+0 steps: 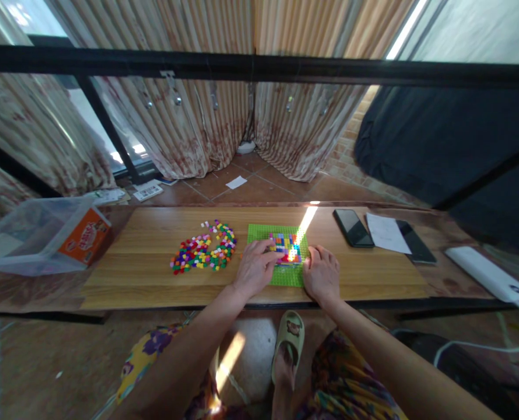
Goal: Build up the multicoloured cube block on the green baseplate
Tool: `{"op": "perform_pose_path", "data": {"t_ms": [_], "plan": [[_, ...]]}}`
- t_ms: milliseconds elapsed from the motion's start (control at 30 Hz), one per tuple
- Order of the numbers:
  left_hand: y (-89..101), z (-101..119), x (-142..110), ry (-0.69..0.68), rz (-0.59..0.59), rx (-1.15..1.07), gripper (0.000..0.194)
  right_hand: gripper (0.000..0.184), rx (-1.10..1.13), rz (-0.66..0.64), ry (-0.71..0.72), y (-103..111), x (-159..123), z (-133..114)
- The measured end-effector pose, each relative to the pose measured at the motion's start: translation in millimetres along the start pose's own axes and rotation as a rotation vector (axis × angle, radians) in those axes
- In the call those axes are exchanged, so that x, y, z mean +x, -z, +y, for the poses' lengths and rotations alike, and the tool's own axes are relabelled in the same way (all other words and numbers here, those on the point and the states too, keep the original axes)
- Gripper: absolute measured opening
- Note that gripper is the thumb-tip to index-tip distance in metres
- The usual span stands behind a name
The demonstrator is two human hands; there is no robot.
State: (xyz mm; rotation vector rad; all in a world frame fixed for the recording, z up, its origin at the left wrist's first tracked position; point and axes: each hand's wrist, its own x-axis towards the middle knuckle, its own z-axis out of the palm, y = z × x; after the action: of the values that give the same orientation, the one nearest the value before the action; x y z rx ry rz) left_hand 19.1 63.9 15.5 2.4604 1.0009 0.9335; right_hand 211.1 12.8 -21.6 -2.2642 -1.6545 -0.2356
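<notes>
A green studded baseplate [288,277] lies flat on the wooden board. Small toy bricks of many colours form a low block [288,245] on its middle, crossed by a bright strip of sunlight. My left hand [256,267] rests over the plate's left side, thumb and fingertips bent in at the block's left edge; anything pinched there is too small to see. At the plate's right edge my right hand [323,273] is curled, its thumb and fingers against the rim. Left of the plate a loose pile of colourful toy bricks [204,248] is spread out.
A clear plastic tub [32,233] with an orange label stands at the far left. To the right lie a black phone [353,227], a white paper [387,232] partly over a dark flat slab [417,242], and a white power bank [489,271] with a cable.
</notes>
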Motion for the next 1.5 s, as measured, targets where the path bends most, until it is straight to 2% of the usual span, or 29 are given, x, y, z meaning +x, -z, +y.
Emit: {"op": "perform_pose_path", "data": {"t_ms": [133, 233, 300, 433, 533, 700, 833, 1033, 1333, 1500], "plan": [[13.5, -4, 2, 0.019, 0.050, -0.040, 0.028, 0.035, -0.009, -0.004, 0.006, -1, 0, 2], [32.8, -18, 3, 0.067, 0.083, -0.013, 0.026, 0.035, -0.014, -0.001, 0.012, -1, 0, 2], [49.5, -33, 2, 0.119, 0.035, 0.031, 0.023, 0.035, -0.017, 0.001, 0.017, -1, 0, 2], [83.3, -63, -7, 0.266, -0.134, 0.114, 0.021, 0.035, -0.035, -0.003, 0.015, -1, -1, 3], [97.6, -74, -18, 0.332, -0.230, 0.156, 0.020, 0.035, -0.042, -0.010, 0.019, -2, -1, 4], [92.3, -72, -26, 0.300, -0.303, 0.238, 0.017, 0.036, -0.052, -0.010, 0.031, -3, 0, 6], [82.5, -62, -24, 0.277, -0.277, 0.339, 0.015, 0.036, -0.050, -0.010, 0.036, -3, 0, 7], [77.9, -50, -20, 0.298, -0.262, 0.457, 0.008, 0.036, -0.055, -0.005, 0.043, -2, -1, 6], [72.9, -43, -18, 0.491, -0.274, 0.548, 0.013, 0.035, -0.050, -0.006, 0.037, 0, -1, 5], [70.9, -47, -19, 0.511, -0.245, 0.538, 0.018, 0.035, -0.054, -0.004, 0.042, 1, -1, 4]]}}
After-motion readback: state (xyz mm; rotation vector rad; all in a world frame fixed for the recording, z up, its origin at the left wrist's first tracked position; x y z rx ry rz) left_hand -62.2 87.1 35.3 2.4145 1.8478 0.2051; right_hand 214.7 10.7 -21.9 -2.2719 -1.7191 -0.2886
